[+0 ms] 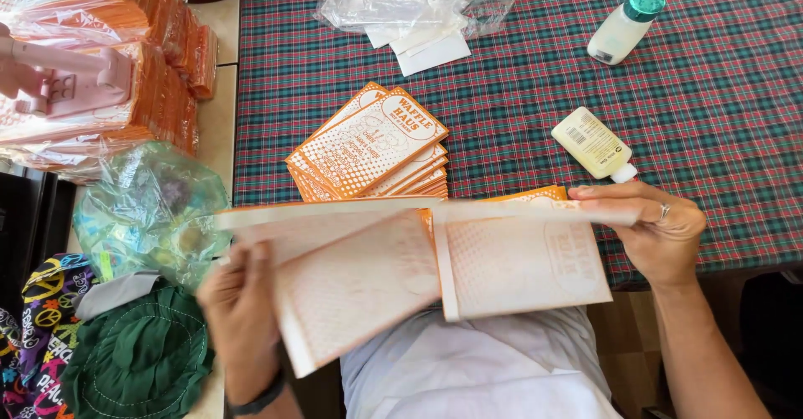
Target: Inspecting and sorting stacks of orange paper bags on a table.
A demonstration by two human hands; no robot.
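My left hand point(238, 302) grips the left part of an orange-and-white printed paper sheet point(360, 277), partly folded and held up over my lap. My right hand point(657, 227), with a ring on one finger, pinches the sheet's right top edge. The paper's pale back side faces me. Just beyond it, a fanned stack of folded orange-and-white paper pieces point(368, 147) lies on the plaid tablecloth point(502, 101).
A pale yellow bottle point(592, 143) lies near my right hand; a white bottle with a green cap point(626, 24) lies farther back. Crumpled clear plastic point(410, 1) sits at the top. Wrapped orange paper bundles point(125, 76), a plastic bag point(150, 210) and green cloth point(138, 356) crowd the left.
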